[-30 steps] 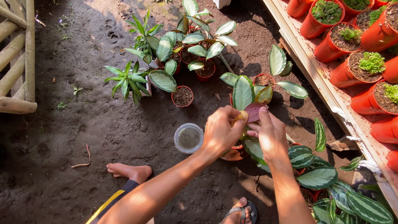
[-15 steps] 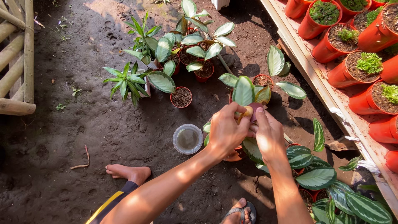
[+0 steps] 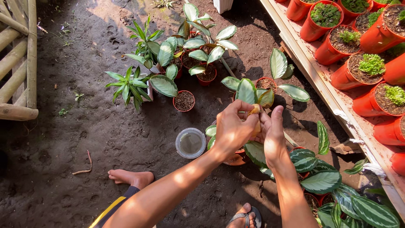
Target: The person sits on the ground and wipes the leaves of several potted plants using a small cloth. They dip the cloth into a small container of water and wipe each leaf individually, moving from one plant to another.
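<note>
My left hand (image 3: 231,128) and my right hand (image 3: 272,134) meet above a small potted plant. Both pinch a small yellowish piece (image 3: 255,110) held between the fingertips. Under the hands stands a red pot (image 3: 236,158) with broad green leaves (image 3: 255,153) spreading around it. A round clear cup of cloudy liquid (image 3: 190,142) sits on the soil just left of my left wrist.
Several potted leafy plants (image 3: 198,46) stand on the dark soil ahead; a small red pot of bare soil (image 3: 184,101) is among them. A wooden bench (image 3: 337,101) on the right carries several red pots (image 3: 371,67). Bamboo poles (image 3: 17,63) lie left. My bare foot (image 3: 130,177) rests below.
Both hands have shifted slightly and keep working the small yellowish piece between the fingers. The view has drifted a little; nothing else has moved.
</note>
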